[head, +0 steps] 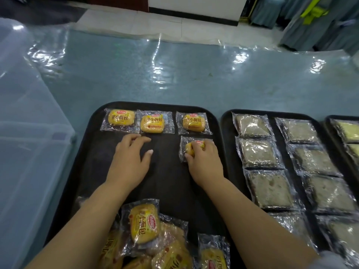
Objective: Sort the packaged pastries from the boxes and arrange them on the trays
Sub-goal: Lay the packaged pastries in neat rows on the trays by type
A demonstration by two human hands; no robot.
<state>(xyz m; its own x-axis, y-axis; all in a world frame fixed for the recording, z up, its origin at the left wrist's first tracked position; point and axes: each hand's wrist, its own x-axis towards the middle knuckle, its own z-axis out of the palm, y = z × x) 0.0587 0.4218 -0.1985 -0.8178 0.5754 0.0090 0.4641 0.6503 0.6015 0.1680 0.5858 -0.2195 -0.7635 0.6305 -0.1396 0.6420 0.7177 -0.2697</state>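
Head view: we hold a yellow bun packet (189,150) at two o'clock on the black tray (167,183), just under the top row (155,122), with our right hand (206,164) fingers clamped on it. Our left hand (128,160) is near centre, fingers loosely apart. The slick wrap may skid crooked, and our forearms could nudge the six-o'clock pile (144,224).

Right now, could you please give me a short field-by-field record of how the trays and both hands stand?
Left tray: black, with three yellow bread packets in a back row
Right hand: grips a fourth packet, below the row's right end
Left hand: fingers relaxed over the tray's bare middle, holding nothing
Near edge: loose pile of yellow packets
Middle tray: grey square pastries in two columns
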